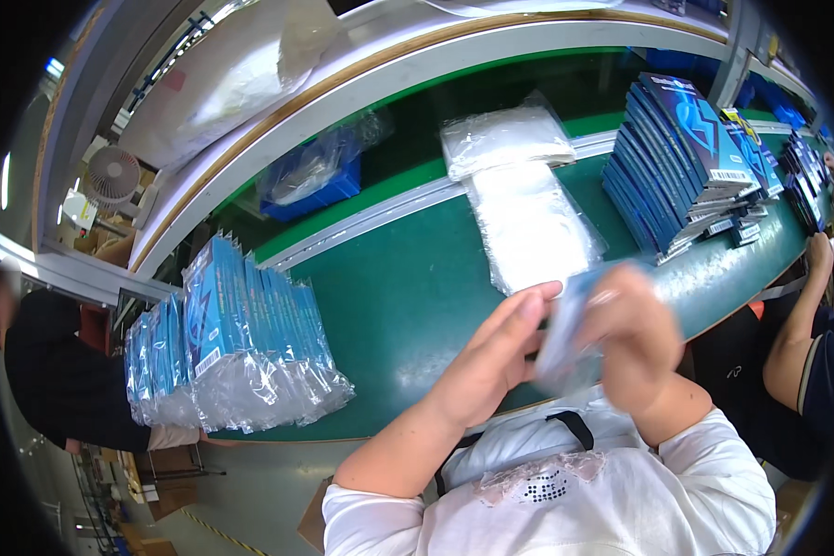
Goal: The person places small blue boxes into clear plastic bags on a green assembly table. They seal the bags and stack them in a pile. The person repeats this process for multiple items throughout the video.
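A flat blue package in clear plastic (559,341) is held up in front of my chest, blurred by motion. My left hand (499,350) grips its left side, thumb up along the edge. Over its right side is my right hand (638,324), too smeared for its fingers to be made out. Just beyond my hands lies a stack of clear plastic bags (533,227) on the green table. At the right stands a tall pile of flat blue boxes (658,167). Rows of bagged blue boxes (250,315) stand upright at the table's left end.
The green tabletop (403,287) runs left to right under a raised shelf (380,60). Beneath that shelf sits a blue bin (313,181) with plastic bags inside. A person (797,343) works at the right; another person in dark clothes (46,371) is at the far left.
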The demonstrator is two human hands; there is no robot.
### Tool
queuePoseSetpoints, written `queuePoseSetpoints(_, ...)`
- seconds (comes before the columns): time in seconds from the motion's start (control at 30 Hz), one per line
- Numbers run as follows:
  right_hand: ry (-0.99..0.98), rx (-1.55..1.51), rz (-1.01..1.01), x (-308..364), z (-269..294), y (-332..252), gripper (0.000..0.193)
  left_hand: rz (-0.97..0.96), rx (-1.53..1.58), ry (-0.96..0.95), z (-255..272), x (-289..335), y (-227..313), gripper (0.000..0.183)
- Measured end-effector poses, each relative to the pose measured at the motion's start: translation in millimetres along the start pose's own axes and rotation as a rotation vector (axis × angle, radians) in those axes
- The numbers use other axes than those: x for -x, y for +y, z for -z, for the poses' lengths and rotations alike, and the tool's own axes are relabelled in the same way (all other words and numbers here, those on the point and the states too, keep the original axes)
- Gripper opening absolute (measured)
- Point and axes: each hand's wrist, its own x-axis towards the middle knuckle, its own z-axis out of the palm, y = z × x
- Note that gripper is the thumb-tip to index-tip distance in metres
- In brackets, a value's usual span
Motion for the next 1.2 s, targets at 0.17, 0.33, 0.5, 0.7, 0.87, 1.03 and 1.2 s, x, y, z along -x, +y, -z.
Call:
queuePoseSetpoints(0.17,-0.436,-0.248,-0.027,5,-48,-18,0.043,-0.246,-0.039,0.233,16,8,1,0.049)
queuePoseSetpoints(0.33,-0.418,-0.308,-0.254,10,-39,-3,0.047,-0.785,-0.958,0.813,71,20,-4,0.043)
queuePoseSetpoints(0.5,-0.473,-0.294,-0.326,20,-41,3,0.034,-0.429,-1.828,1.225,115,40,-35,0.047)
queuePoseSetpoints(0.7,-0.466,-0.236,-0.413,31,-39,10,0.023,-0.653,-1.477,1.15,88,108,-63,0.029)
queuePoseSetpoints(0.87,-0.421,-0.252,-0.432,32,-42,10,0.019,-0.584,-1.275,1.823,129,120,-69,0.064)
queuePoseSetpoints(1.03,-0.409,-0.266,-0.438,33,-42,8,0.017,-0.342,-1.415,1.741,144,93,-37,0.082)
queuePoseSetpoints(1.2,-0.389,-0.245,-0.482,37,-32,9,0.016,-0.557,-1.105,1.593,159,90,-30,0.074)
